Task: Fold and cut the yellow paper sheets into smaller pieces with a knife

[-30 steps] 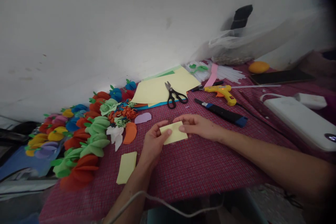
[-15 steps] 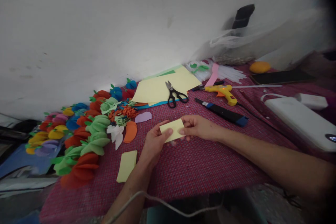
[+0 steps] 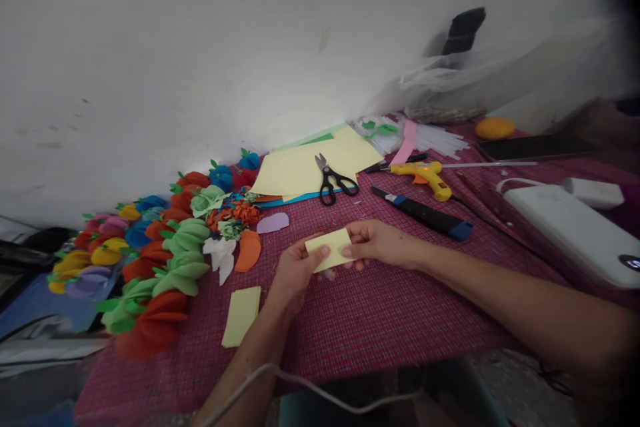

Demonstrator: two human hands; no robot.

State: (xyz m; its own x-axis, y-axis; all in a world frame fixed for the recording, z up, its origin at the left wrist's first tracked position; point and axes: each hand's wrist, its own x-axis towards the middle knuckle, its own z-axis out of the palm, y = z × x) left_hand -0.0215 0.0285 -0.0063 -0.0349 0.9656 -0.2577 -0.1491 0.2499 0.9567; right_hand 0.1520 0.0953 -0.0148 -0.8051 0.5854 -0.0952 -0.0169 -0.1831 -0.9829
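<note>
We pinch the small yellow paper piece between both hands, left hand and right hand each with its grip closed on one end, so it sits flat just above the table, scissors lying close behind.

I hold a small yellow paper piece between my left hand and right hand above the red cloth, with scissors and a glue gun beyond.
</note>
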